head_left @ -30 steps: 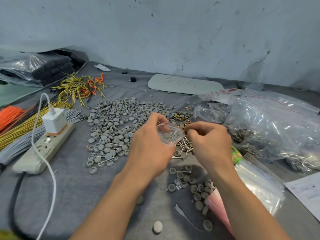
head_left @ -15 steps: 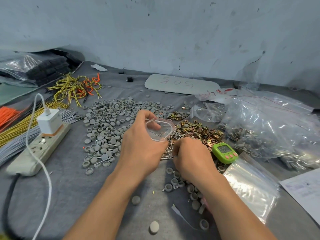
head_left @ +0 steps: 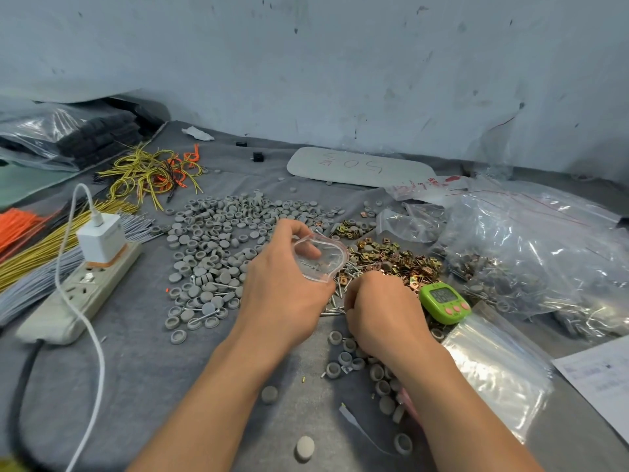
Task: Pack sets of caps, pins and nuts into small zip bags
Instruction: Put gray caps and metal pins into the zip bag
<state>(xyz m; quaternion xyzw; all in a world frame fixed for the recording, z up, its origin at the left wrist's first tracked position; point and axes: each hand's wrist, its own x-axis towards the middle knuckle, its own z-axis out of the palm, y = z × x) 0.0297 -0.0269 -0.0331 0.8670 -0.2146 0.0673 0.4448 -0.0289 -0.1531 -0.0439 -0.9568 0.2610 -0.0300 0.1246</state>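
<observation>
My left hand (head_left: 282,287) held a small zip bag (head_left: 320,257) just above the tabletop (head_left: 136,369), thumb and fingers pinching its mouth so it gaped open towards me. A few pins showed through its clear plastic. My right hand (head_left: 381,308) lay just beside it, lower and to the right, knuckles up and fingers curled down into the loose pins (head_left: 335,298). I could not tell whether the fingers had hold of any.

A second before, that right hand had been raised to the bag's mouth, level with the left. Half a second before, it had already dropped to the pins, and it stayed there. The left hand kept its grip on the bag throughout.

Just beyond the right hand lay a heap of brass-coloured nuts (head_left: 391,257). A green timer (head_left: 444,301), partly covered by my right hand a second earlier, now sat in full view to its right. A broad spread of grey caps (head_left: 221,240) lay behind and to the left of my left hand, and a smaller cluster of caps (head_left: 347,359) lay under my right wrist.

Further right were a stack of empty zip bags (head_left: 497,369) and a large clear bag (head_left: 544,250) of parts. At the far left a power strip (head_left: 78,294) carried a white charger (head_left: 100,238), with bundles of yellow wires (head_left: 153,172) behind it.
</observation>
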